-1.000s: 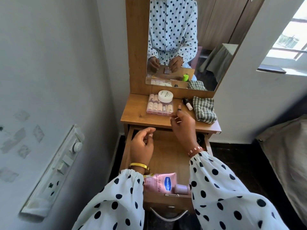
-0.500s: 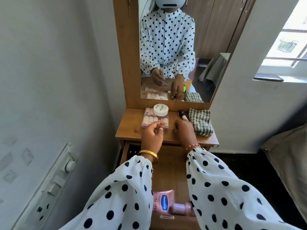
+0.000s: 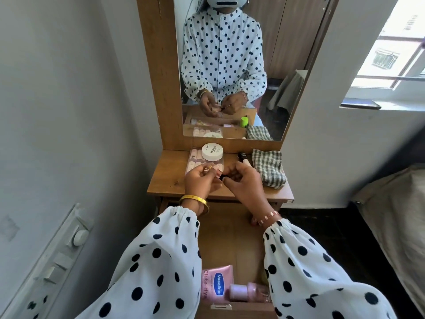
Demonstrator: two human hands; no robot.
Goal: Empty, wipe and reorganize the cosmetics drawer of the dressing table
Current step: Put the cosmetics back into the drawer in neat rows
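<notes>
Drawer (image 3: 232,236) holds pink Vaseline tube (image 3: 215,285) and bottle (image 3: 249,292).

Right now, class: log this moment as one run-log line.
left hand: pinching small item | right hand: pinching it too | drawer: open | lotion tube: inside

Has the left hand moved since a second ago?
Yes. The left hand has gone from over the open drawer forward to above the tabletop, by the nail box.

Matt wood-grain dressing table top (image 3: 170,178), woven checked cloth (image 3: 268,168), glossy pink plastic lotion tube (image 3: 216,285), smooth white jar lid (image 3: 212,151).
</notes>
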